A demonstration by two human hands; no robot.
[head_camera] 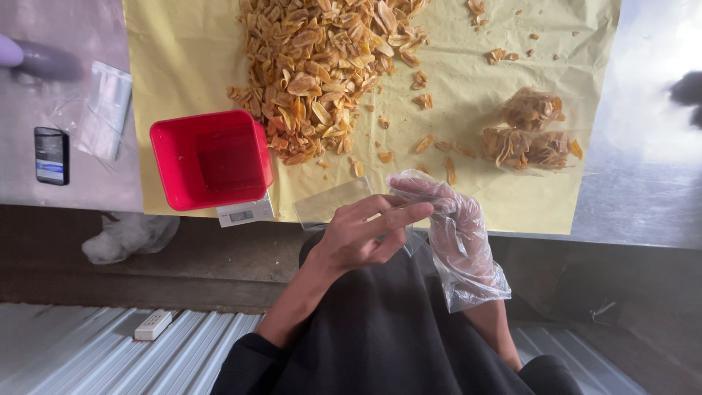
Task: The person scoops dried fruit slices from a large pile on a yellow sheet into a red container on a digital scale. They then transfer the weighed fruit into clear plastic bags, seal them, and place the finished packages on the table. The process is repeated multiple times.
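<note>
Both hands pinched one clear plastic bag (pixel 333 203): bare left hand (pixel 362 238) and gloved right hand (pixel 450 219), grips closed, beside the red tub (pixel 212 157).

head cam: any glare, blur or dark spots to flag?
Head view: glare washes out the steel table at top right; blurred purple shape at top left; chips pile and red tub sharp; floor under the table edge is in shadow; left hand and gloved right hand evenly lit.
</note>
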